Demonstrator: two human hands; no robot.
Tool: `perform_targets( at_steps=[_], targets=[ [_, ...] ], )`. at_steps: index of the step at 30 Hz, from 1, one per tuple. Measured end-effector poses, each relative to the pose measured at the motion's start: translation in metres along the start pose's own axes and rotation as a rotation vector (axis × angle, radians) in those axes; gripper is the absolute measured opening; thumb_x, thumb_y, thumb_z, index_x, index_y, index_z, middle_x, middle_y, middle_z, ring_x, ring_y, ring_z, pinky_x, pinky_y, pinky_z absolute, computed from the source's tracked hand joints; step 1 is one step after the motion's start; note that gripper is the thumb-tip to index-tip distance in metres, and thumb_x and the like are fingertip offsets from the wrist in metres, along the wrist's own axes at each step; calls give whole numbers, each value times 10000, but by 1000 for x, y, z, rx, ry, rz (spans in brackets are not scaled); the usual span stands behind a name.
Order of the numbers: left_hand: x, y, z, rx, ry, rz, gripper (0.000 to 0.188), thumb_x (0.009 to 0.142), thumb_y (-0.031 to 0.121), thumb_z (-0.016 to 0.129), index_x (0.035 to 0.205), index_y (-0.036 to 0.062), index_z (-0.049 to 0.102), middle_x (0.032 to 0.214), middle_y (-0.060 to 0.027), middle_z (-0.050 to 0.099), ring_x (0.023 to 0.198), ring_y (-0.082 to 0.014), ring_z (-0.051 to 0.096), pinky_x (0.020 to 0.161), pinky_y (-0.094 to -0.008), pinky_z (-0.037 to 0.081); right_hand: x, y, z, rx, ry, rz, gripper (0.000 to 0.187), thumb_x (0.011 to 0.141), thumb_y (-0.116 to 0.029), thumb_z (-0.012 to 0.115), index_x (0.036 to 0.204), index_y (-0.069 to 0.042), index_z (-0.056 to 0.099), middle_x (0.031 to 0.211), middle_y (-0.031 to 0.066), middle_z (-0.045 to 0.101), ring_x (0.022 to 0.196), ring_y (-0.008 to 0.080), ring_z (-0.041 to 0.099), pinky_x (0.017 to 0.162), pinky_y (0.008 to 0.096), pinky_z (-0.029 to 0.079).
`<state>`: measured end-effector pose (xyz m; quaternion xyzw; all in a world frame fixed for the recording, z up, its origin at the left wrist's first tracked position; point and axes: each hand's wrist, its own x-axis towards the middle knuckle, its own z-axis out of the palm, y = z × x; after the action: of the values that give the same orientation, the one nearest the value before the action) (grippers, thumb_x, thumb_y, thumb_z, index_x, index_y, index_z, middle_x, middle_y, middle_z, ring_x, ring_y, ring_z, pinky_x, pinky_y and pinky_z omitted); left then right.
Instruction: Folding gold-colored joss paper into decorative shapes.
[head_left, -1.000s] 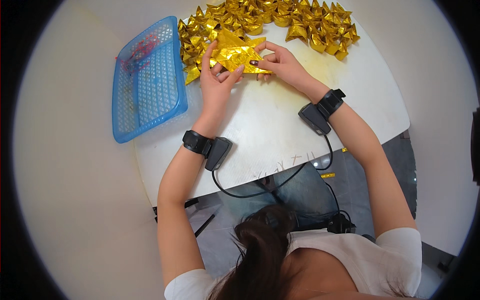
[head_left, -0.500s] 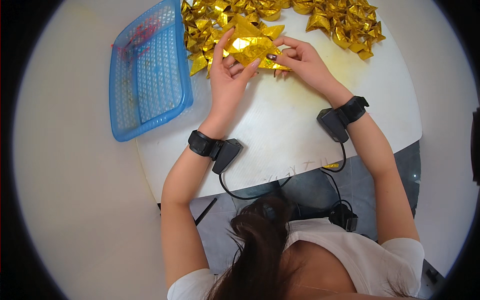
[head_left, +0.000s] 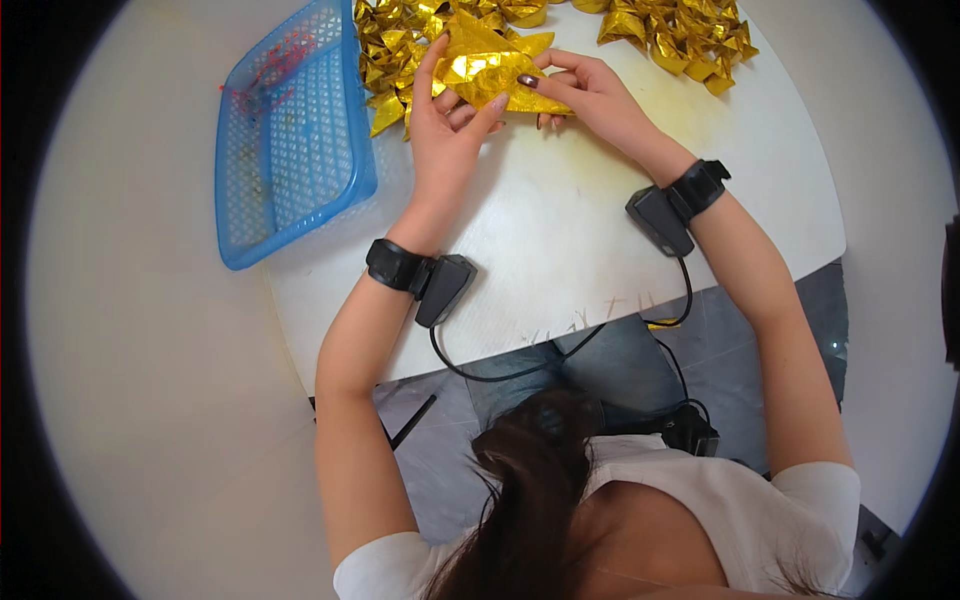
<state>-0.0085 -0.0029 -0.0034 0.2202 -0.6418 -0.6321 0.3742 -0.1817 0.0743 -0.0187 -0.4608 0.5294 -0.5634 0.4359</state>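
A partly folded piece of gold foil paper [head_left: 490, 72] is held up over the far side of the table, its pointed corners spreading outward. My left hand [head_left: 447, 112] grips its left and near edges, thumb in front and index finger stretched up along the side. At the right end, my right hand [head_left: 585, 88] pinches it with the thumb on top and fingers behind. Just beyond lies a heap of folded gold paper ingots [head_left: 390, 45], partly hidden by the held piece. Both wrists wear black straps with small boxes and cables.
To the left, a blue plastic basket [head_left: 365, 170] with lattice walls holds some red strands [head_left: 285, 65]. More gold paper ingots [head_left: 690, 45] lie at the far right of the white table [head_left: 560, 230]. A gold scrap [head_left: 662, 323] shows beyond the table's near edge.
The whole scene sits slightly higher in the picture, as the view has shifted. Both hands keep their hold on the gold foil paper, with its shape hardly altered.
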Motion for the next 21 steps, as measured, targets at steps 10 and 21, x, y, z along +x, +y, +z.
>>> perform_targets(
  at_steps=[10,21],
  targets=[
    [1,6,5,9,20,-47,959,802,-23,645,1459,255,5,1026,-89,596,790,-96,618,629,-235,545,0,-3,0,17,9,-1,238,892,-199,595,1051,-27,553,682,-14,610,587,29,561,535,184,420],
    [-1,7,4,-55,33,-116,962,816,0,632,1458,184,-59,1047,-93,611,839,-112,614,661,-233,532,-6,-9,2,28,-12,25,268,894,-224,601,1041,-6,554,672,-7,596,587,43,573,527,186,448]
  ],
)
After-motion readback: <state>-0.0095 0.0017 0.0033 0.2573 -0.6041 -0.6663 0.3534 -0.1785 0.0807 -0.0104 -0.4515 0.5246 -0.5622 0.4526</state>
